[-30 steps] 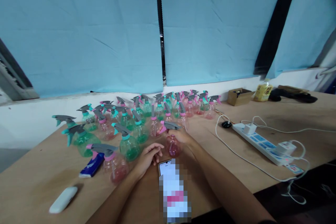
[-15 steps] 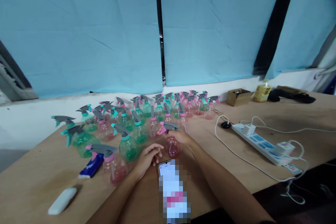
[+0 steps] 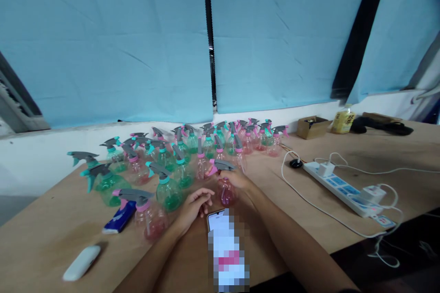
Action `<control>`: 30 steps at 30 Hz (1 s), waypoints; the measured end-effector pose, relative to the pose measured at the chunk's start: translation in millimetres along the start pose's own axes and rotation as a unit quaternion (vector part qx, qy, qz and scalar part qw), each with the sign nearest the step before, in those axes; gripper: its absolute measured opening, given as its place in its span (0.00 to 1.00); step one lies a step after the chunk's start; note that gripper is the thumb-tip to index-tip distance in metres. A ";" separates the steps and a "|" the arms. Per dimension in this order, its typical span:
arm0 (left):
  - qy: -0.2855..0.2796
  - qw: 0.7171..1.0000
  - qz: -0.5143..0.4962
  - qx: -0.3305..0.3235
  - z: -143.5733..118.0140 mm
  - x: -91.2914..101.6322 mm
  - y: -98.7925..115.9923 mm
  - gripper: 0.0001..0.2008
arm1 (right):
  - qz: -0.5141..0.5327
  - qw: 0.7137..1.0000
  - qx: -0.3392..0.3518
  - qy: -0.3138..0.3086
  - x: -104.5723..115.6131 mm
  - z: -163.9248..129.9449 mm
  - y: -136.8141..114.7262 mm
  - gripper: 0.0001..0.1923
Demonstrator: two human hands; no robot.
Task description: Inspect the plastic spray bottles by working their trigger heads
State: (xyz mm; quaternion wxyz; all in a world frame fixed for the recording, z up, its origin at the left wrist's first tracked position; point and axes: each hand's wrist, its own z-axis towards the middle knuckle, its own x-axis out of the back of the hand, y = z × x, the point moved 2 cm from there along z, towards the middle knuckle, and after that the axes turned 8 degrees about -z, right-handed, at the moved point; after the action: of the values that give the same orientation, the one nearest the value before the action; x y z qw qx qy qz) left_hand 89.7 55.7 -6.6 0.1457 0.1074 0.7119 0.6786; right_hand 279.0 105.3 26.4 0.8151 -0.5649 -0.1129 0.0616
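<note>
My right hand (image 3: 235,177) is wrapped round the neck of a pink spray bottle (image 3: 226,194), just under its grey and pink trigger head. That bottle is upright on the table behind a phone (image 3: 227,247), whose screen is mostly pixelated. To the left of it my left hand (image 3: 196,203) rests with loosely bent fingers apart, holding nothing. A green spray bottle (image 3: 169,193) and another pink spray bottle (image 3: 150,222) stand left of that hand. Several more green and pink spray bottles are grouped behind.
A blue packet (image 3: 119,217) and a white rounded case (image 3: 81,263) lie at the left of the wooden table (image 3: 41,233). On the right are a power strip (image 3: 338,187) with plugs and white cables, a cardboard box (image 3: 312,128) and a yellow-labelled bottle (image 3: 343,120). Blue blinds hang behind.
</note>
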 end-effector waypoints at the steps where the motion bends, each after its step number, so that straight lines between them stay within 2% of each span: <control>1: 0.000 1.000 0.001 -0.001 -0.2 -0.1 0.4 0.15 | 0.000 1.000 -0.003 0.000 0.2 -0.5 1.0 0.09; 10: 0.004 1.000 0.002 -0.001 -1.6 -0.6 1.6 0.15 | -0.012 0.998 -0.025 0.061 2.4 2.4 6.5 0.02; 16: -0.001 1.000 0.003 -0.001 1.2 2.5 -2.8 0.16 | -0.037 0.997 -0.009 0.070 -2.2 -3.4 7.0 0.04; 20: -0.006 1.000 -0.002 0.001 1.4 4.2 -4.4 0.16 | -0.080 0.990 0.054 0.104 -2.4 -8.8 3.7 0.08; 22: -0.010 1.000 -0.008 0.003 1.1 4.2 -4.2 0.16 | -0.096 0.982 0.081 0.139 3.8 -10.7 3.5 0.14; 25: -0.003 1.000 -0.008 0.004 0.9 3.7 -3.0 0.16 | -0.131 0.960 0.104 0.225 23.6 -15.5 4.7 0.22; 28: 0.003 1.000 -0.003 0.002 1.1 2.8 -1.6 0.16 | -0.177 0.932 0.105 0.297 49.8 -23.2 4.4 0.20; 30: 0.004 1.000 -0.003 0.000 1.2 2.2 -0.7 0.16 | -0.223 0.907 0.081 0.348 67.2 -28.8 3.4 0.19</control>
State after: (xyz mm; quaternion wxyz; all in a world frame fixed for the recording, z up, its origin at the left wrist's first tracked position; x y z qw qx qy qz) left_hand 88.2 57.6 -7.5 0.1452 0.1026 0.7125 0.6788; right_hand 351.4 95.6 21.2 0.8381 -0.4425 0.0598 -0.3135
